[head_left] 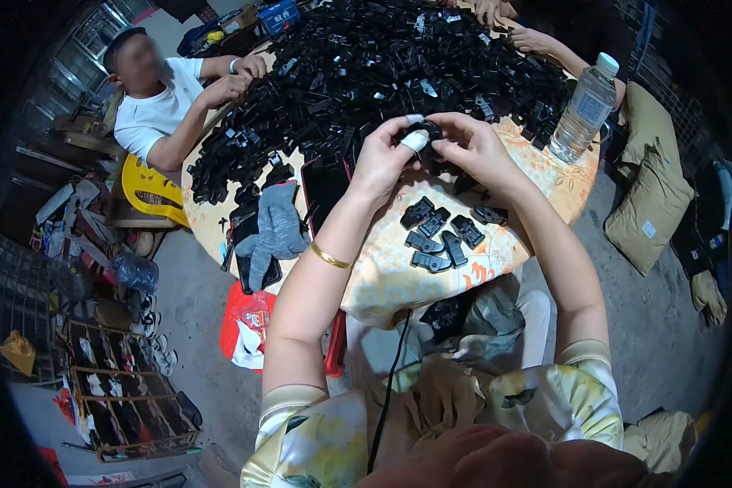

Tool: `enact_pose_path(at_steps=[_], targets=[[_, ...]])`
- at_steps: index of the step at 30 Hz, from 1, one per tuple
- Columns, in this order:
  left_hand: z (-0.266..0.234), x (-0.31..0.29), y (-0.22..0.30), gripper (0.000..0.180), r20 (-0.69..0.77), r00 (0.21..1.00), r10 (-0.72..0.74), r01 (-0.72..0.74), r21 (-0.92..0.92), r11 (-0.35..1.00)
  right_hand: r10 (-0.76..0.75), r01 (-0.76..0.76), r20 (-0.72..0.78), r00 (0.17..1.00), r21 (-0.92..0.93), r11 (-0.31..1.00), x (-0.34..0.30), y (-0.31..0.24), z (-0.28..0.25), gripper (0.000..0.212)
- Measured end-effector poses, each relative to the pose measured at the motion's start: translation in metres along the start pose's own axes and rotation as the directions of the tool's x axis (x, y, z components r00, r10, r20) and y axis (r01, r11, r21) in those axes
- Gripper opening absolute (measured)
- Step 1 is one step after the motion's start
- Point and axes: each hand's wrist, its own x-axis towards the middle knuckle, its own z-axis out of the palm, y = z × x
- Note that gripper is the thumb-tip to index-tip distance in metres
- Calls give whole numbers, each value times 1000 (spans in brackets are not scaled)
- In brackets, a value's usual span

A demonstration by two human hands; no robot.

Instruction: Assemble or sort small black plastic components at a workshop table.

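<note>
From where I stand, both hands meet over the table, and I take them as the clock's centre, with twelve straight ahead of the wearer. The left hand [384, 159] has thumb and forefinger pinching a small black piece [433, 130], white covers [415, 141] on both of those fingertips. The right hand [484, 154] grips it from the other side, thumb and forefinger bent around it; the piece is mostly hidden, and I can't tell how the lower fingers are set. A gold bangle [331, 257] sits on the left forearm.

Just below, at six o'clock, a loose cluster of black parts [467, 231] lies on the patterned tablecloth [374, 268]. A great heap of black pieces [366, 65] spreads around twelve. A clear bottle [584, 114] with a pale cap stands at three, a grey knitted glove [278, 211] lies at eight. Towards ten, a co-worker in a white shirt [154, 122] has both hands at the heap's edge; another person's hands [535, 41] are there between one and two. Farther out, tan sacks [655, 207] slump on the floor at four, and a yellow chair [148, 183] stands near nine
</note>
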Motion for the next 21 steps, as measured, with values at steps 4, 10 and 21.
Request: enact_pose_path(at_steps=[4, 10, 21], targets=[[-1, 3, 0, 22, -52, 999, -1, 3, 40, 999, -10, 13, -111, 994, 29, 999, 1, 5, 8, 35], [-18, 13, 4, 24, -362, 928, -87, 13, -201, 979, -258, 128, -454, 853, -298, 946, 9, -10, -15, 34], [-19, 9, 5, 54, -122, 986, 112, -130, -152, 980, 166, -158, -15, 986, 233, 960, 19, -11, 12, 40]])
